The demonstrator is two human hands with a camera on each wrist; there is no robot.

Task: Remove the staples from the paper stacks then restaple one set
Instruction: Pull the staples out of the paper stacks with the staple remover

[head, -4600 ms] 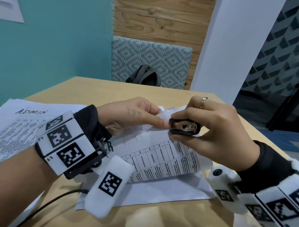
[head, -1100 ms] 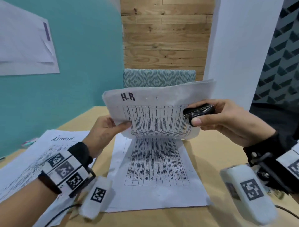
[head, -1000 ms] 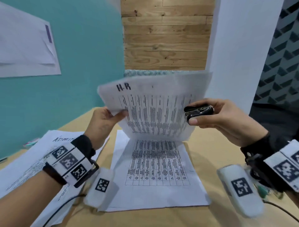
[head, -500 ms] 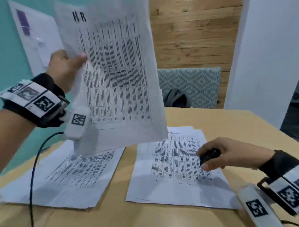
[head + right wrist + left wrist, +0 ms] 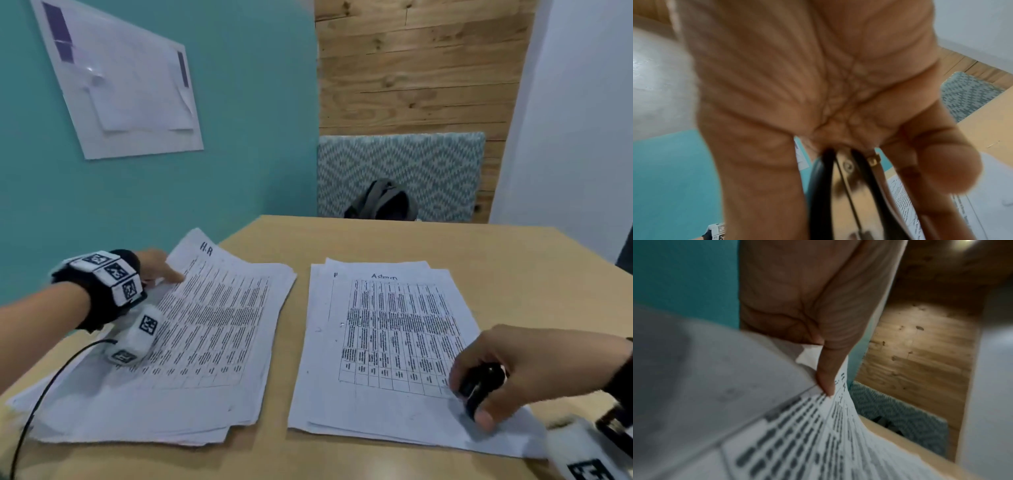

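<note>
From the head view, 2 paper stacks lie side by side on the wooden table (image 5: 376, 240): the H.R stack (image 5: 205, 342) on the left, its sheets fanned and uneven, and the Admin stack (image 5: 387, 349) on the right, squarer. Loose sheets like these are likely light, limp and slippery against each other, so a pinch at a corner or edge, with the rest left flat on the table, seems the safest hold. The left hand (image 5: 156, 265) sits at the far left edge of the H.R stack, fingers on the top sheet. The right hand (image 5: 507, 370) rests on the near right corner of the Admin stack, curled round a small black staple remover (image 5: 479, 385); that tool looks hard and rigid and should take a firm squeeze.

The left wrist view shows the left thumb lying along the top sheet's edge, pinching it against fingers hidden under the paper; the sheet curves up from the pile, so it bends easily.

The right wrist view, blurred, shows thumb and fingers closed on the black handles and metal body of the staple remover. How far its jaws stand apart I cannot tell.
</note>
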